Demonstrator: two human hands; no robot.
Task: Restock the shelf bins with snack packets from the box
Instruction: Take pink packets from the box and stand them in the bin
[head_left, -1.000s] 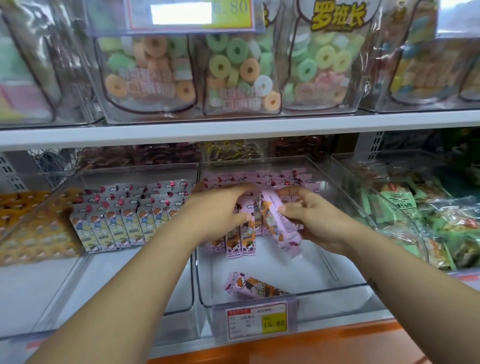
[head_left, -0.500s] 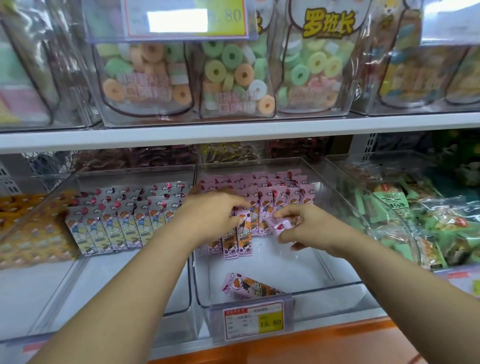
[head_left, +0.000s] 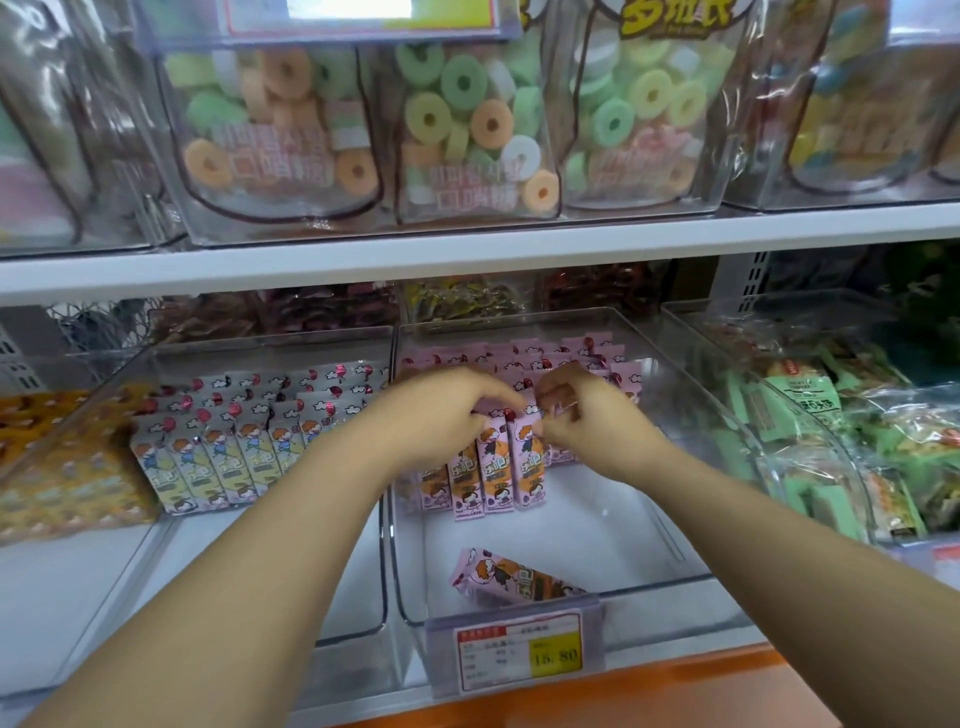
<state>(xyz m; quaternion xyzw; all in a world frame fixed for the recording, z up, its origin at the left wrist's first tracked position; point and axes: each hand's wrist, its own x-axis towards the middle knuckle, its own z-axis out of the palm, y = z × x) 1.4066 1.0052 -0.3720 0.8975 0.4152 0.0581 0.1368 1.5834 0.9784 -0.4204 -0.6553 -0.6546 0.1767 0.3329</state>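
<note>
This is a shop: the snack aisle of a self-service store. Clear plastic bins (head_left: 566, 616) stand side by side on a shelf with an orange front edge (head_left: 675, 686), each holding many copies of one product: pink packets (head_left: 496, 467) in rows, grey packets (head_left: 218, 457) in the next bin, green packets (head_left: 800, 405) to the right. A printed price tag (head_left: 519, 652) reading 15.80 is fixed to the middle bin's front. Above, a white shelf board (head_left: 467, 249) carries bags of ring sweets (head_left: 467, 130) under another label holder (head_left: 332, 15)
</note>
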